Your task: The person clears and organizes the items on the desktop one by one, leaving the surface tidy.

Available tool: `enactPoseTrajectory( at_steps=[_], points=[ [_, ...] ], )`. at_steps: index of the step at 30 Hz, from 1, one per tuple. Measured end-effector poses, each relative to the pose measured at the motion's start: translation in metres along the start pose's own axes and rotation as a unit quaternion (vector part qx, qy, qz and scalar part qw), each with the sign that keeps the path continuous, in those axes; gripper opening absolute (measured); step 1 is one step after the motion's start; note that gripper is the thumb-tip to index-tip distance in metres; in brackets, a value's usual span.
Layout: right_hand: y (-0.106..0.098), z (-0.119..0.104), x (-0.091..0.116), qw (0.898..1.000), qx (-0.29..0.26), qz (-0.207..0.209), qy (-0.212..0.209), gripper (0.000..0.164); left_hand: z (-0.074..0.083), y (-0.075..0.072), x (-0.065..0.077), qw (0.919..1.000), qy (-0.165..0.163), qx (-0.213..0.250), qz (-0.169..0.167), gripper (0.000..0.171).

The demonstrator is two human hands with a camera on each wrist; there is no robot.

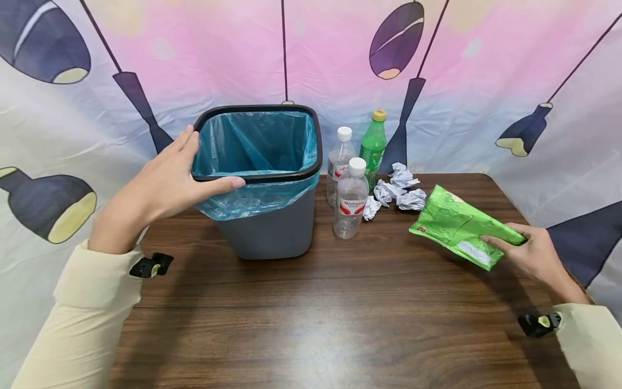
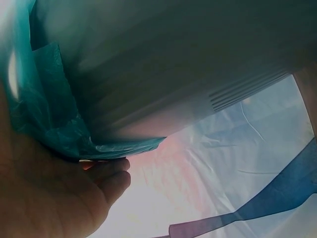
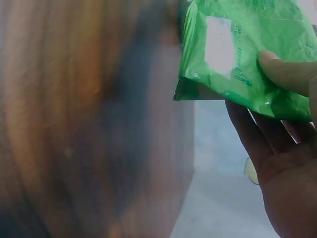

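My left hand (image 1: 167, 175) touches the black rim of a grey trash bin (image 1: 272, 235) at its left corner. Its thumb stretches along the front rim, and the fingers lie against the left side. A teal bag (image 1: 238, 200) lines the bin and folds over the rim; the left wrist view shows the bag's loose edge (image 2: 64, 119) beside the palm. At the right, my right hand (image 1: 532, 251) pinches a crumpled green snack wrapper (image 1: 461, 227) between thumb and fingers. In the right wrist view, the wrapper (image 3: 247, 54) has a white label, with the thumb on top and fingers beneath.
Right of the bin stand two clear plastic bottles with white caps, the front one (image 1: 351, 202) and the rear one (image 1: 340, 156). A green bottle (image 1: 374, 143) with a yellow cap is behind them. Several crumpled paper balls (image 1: 412, 200) lie beside them on the wooden table (image 1: 311, 319).
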State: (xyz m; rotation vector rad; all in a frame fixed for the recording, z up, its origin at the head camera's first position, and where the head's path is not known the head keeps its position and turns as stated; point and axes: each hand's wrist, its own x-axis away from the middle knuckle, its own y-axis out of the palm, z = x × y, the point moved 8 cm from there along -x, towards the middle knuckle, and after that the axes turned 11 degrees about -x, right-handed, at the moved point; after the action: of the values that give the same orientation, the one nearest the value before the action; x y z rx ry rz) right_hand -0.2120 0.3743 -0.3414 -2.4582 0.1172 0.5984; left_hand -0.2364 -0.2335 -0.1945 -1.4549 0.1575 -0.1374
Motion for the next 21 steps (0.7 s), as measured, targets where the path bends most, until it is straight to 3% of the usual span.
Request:
enactPoseTrajectory(
  at_steps=[7,17,21],
  points=[
    [-0.011,-0.007,-0.005,0.998,-0.008,0.032,0.057,0.021,0.0,0.001,0.001,1.0,-0.001,-0.001,-0.001,0.121],
    [-0.019,-0.031,-0.02,0.996,-0.042,0.057,0.057,0.005,0.002,0.001,0.002,1.0,-0.001,0.0,-0.001,0.121],
    [-0.021,-0.046,-0.029,0.994,-0.071,0.072,0.049,0.012,0.001,0.0,0.002,1.0,-0.001,-0.001,-0.001,0.122]
  ],
)
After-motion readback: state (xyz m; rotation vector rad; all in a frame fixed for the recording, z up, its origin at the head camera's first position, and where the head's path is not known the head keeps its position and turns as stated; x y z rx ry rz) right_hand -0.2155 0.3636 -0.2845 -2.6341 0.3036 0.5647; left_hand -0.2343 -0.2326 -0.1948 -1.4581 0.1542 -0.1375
